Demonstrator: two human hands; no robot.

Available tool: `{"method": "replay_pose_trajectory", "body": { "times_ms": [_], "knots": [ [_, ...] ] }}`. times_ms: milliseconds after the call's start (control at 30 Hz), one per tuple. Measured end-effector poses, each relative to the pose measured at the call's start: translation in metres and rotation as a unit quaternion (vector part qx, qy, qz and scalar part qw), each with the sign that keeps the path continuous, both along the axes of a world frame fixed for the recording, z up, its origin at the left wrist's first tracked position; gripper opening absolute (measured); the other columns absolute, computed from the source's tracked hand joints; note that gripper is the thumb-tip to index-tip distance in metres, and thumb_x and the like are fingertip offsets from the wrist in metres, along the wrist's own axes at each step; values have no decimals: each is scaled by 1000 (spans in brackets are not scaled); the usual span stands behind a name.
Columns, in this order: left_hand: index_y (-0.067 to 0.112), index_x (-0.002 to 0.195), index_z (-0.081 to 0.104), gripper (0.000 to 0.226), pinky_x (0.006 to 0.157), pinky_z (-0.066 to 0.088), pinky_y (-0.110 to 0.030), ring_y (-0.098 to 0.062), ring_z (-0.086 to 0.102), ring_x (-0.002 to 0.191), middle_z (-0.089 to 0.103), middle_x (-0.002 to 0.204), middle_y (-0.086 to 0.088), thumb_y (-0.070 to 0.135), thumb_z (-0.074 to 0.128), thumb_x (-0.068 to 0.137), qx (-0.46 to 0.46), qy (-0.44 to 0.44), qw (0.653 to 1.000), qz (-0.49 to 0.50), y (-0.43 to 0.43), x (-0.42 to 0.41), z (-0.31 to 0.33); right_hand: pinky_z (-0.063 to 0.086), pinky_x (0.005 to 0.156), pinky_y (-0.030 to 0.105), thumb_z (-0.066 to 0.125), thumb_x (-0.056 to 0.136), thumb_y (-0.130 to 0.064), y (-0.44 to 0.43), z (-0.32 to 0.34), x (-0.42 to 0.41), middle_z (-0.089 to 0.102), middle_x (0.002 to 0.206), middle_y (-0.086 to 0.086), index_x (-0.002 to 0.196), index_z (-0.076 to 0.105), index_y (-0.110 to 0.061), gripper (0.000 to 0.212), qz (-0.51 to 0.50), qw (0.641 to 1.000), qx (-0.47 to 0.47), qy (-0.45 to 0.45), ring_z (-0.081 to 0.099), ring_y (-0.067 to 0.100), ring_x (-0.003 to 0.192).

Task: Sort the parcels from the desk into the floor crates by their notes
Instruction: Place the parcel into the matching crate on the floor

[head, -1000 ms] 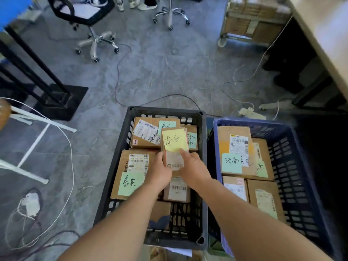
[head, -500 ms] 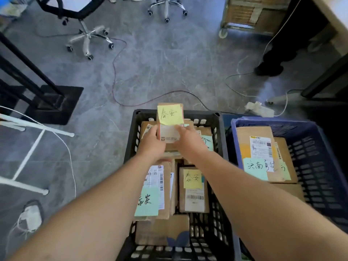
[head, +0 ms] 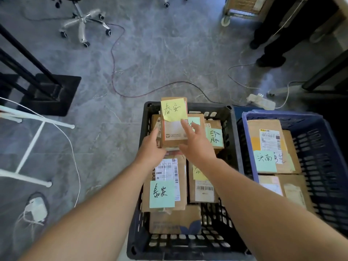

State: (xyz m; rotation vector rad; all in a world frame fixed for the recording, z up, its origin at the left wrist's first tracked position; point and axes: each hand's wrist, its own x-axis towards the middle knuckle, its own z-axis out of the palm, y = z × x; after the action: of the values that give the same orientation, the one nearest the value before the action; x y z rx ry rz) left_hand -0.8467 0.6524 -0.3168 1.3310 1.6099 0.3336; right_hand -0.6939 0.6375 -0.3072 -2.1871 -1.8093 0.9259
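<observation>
Black crate [head: 230, 140] parcel-crowded; front corner free

Office-type workroom, in use for parcel sorting. Grey marble-look tile floor [head: 169, 53]. Swivel-chair base [head: 82, 21] on castors, upper left. Wheeled cart [head: 243, 6] loaded with cartons, top right. Loose cable [head: 112, 72] trails across the floor, and a white power strip [head: 261, 101] lies right of centre. Black crate [head: 146, 232] and blue crate [head: 320, 157], lower middle and right, hold labelled parcels [head: 180, 219] bearing handwritten sticky notes [head: 162, 194].
</observation>
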Motion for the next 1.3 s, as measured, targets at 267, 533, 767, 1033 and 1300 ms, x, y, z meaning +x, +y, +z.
{"method": "replay_pose_trajectory", "body": {
  "times_ms": [267, 533, 767, 1033, 1300],
  "knots": [
    [28, 150, 26, 64, 74, 47, -28, -19, 57, 108, 45, 133, -5, 20, 56, 94, -40, 186, 981, -37, -90, -31, -7, 52, 87, 32, 57, 94, -34, -89, -26, -8, 28, 149, 9, 153, 8, -39, 76, 61, 995, -70, -29, 46, 24, 123],
    [19, 137, 34, 54, 77, 53, -36, -24, 55, 106, 56, 119, -6, 14, 56, 88, -44, 251, 966, -45, -130, -22, -35, 54, 88, 36, 58, 93, -35, -124, -55, -31, 25, 148, 10, 151, 1, -46, 82, 104, 973, -203, -19, 55, 24, 111],
    [31, 142, 38, 60, 72, 52, -27, -20, 56, 108, 55, 119, -1, 10, 57, 89, -58, 194, 979, -34, -159, -7, -38, 52, 91, 35, 53, 97, -28, -160, -62, -3, 33, 137, 7, 152, 7, -44, 73, 69, 981, -180, -5, 52, 21, 109],
    [25, 151, 25, 65, 85, 45, -20, -16, 43, 128, 39, 145, -1, 6, 51, 96, -46, 127, 986, -97, -156, 68, -12, 50, 92, 33, 50, 98, -25, -178, -42, 66, 34, 132, 5, 153, 6, -40, 72, -7, 987, -162, -17, 51, 20, 109],
    [20, 149, 29, 60, 94, 51, -33, -21, 45, 124, 39, 143, -6, 6, 49, 95, -73, 131, 983, -102, -129, 96, -42, 47, 89, 35, 52, 94, -13, -142, -66, 75, 29, 132, 13, 154, 0, -32, 81, 9, 978, -196, -75, 44, 27, 114]
  ]
}}
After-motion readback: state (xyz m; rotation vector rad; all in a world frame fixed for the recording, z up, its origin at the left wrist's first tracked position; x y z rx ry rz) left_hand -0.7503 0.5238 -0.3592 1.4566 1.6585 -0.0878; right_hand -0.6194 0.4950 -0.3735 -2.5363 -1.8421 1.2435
